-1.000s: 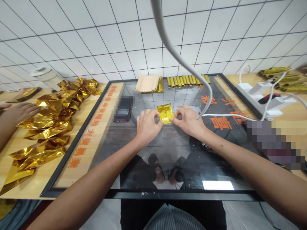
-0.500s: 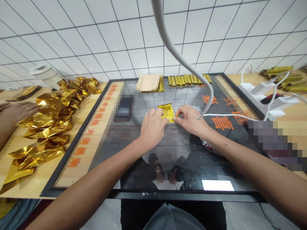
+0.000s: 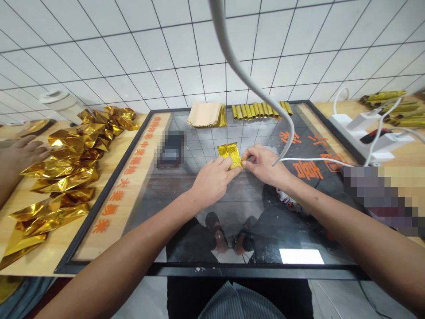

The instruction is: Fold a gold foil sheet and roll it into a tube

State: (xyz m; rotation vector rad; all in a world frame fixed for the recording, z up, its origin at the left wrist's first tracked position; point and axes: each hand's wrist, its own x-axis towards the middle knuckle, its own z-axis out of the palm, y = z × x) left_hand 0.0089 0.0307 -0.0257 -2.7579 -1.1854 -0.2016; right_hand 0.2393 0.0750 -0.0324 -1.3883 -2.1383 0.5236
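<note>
A small folded sheet of gold foil (image 3: 229, 153) lies on the dark glass table top (image 3: 232, 208), a little past its middle. My left hand (image 3: 212, 180) presses its fingertips on the foil's near edge. My right hand (image 3: 263, 165) pinches the foil's right corner between thumb and fingers. Both hands meet at the sheet, knuckles up.
A row of rolled gold foil tubes (image 3: 259, 110) and a stack of tan paper (image 3: 204, 114) lie at the table's far edge. Crumpled gold foil sheets (image 3: 66, 164) pile on the wooden bench at left, where another person's hand (image 3: 21, 153) rests. A white power strip (image 3: 368, 133) and cables sit at right.
My left hand has slid to the right over the foil, and the sheet now looks narrower, folded over. My right hand has kept its pinch on the right corner.
</note>
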